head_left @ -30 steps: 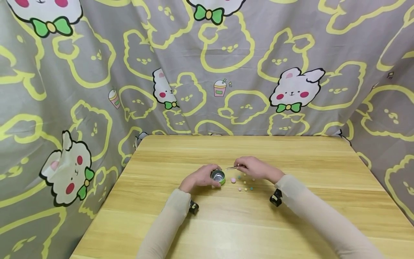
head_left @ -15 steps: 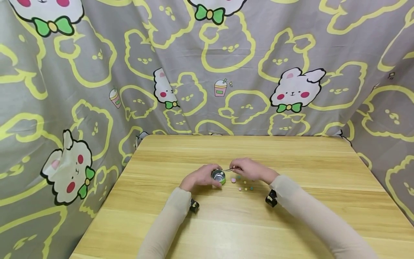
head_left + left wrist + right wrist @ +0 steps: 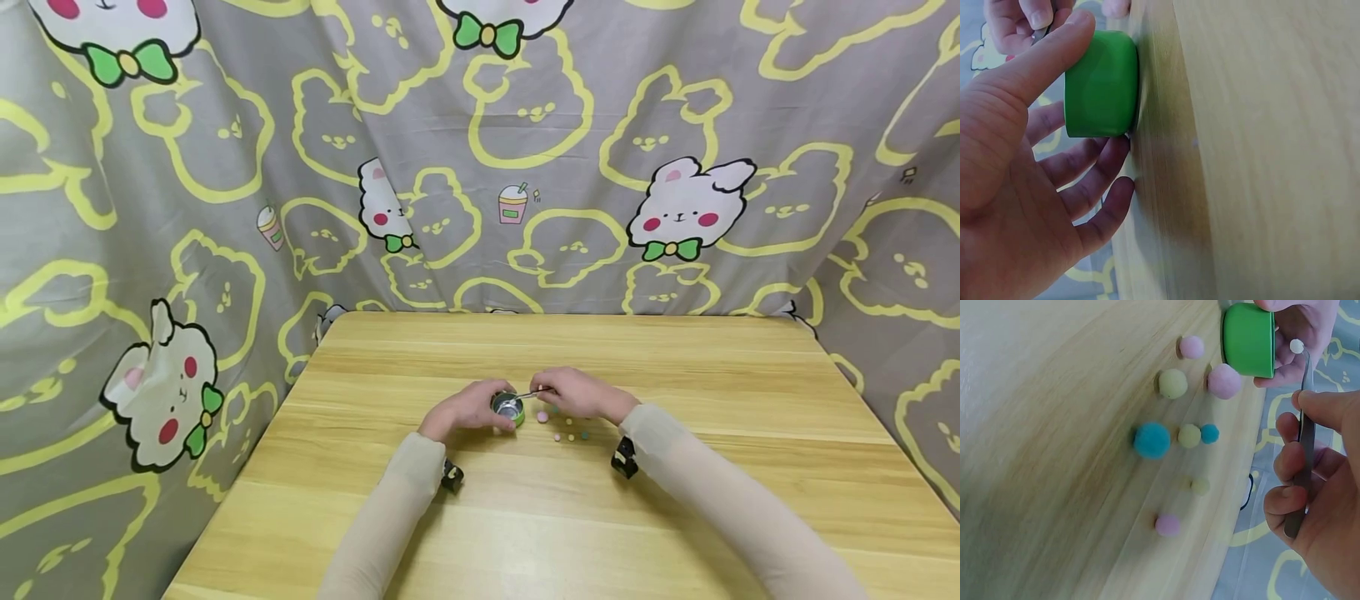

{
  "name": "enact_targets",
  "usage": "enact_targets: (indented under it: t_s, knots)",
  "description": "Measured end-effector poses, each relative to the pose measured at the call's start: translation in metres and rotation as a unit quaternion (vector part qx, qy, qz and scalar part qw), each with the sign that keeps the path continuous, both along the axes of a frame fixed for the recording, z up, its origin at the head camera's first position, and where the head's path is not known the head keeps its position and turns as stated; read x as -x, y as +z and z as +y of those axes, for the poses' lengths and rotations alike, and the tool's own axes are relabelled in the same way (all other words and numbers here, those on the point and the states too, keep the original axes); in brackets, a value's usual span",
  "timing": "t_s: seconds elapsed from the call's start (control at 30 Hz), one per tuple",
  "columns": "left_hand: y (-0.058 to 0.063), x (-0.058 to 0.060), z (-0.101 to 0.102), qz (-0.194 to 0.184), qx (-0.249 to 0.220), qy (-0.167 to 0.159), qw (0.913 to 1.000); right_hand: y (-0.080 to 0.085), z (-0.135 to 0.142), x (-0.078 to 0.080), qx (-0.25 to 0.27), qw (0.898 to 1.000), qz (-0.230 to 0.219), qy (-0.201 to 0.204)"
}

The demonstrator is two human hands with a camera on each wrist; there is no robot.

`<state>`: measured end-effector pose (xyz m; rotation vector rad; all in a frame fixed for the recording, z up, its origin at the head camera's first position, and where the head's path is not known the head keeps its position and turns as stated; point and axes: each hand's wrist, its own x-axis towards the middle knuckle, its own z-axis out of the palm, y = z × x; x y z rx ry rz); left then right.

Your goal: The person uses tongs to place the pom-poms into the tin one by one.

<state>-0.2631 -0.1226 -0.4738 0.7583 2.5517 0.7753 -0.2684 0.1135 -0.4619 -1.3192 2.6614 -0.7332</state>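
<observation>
A small round green tin (image 3: 1249, 340) with a silvery inside stands on the table. My left hand (image 3: 471, 406) holds it from the left, thumb on the near side and fingers round the far side; the left wrist view shows the tin's green wall (image 3: 1104, 87) beside the thumb. In my right hand (image 3: 576, 392) are metal tweezers (image 3: 1305, 453), gripped between thumb and fingers. A small white pom-pom (image 3: 1297, 346) is at the tweezers' tips, over the tin's opening. Whether other things lie inside the tin is hard to tell.
Several pom-poms lie right of the tin: a large blue one (image 3: 1152, 440), a pink one (image 3: 1224, 381) close to the tin, a cream one (image 3: 1173, 384) and smaller ones. The wooden table (image 3: 360, 342) ends at a patterned curtain (image 3: 450, 275).
My right hand has moved left, bringing the tweezers from the tin's right side to over its opening. The left hand stays on the tin, and the pom-poms on the table have not moved.
</observation>
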Motion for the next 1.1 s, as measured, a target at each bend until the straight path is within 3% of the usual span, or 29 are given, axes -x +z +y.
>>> enact_targets:
  t_s: [0.47,1.1]
  knots:
    - [-0.0013,-0.0016,-0.0001,0.007,-0.002,0.007,0.9999,-0.0044,-0.0062,0.0030,-0.020,1.000,-0.001,0.009]
    - [-0.0022,-0.0020,0.0004,0.006,-0.011,0.013,0.9998,-0.0042,-0.0036,0.0022,-0.015,1.000,-0.017,-0.007]
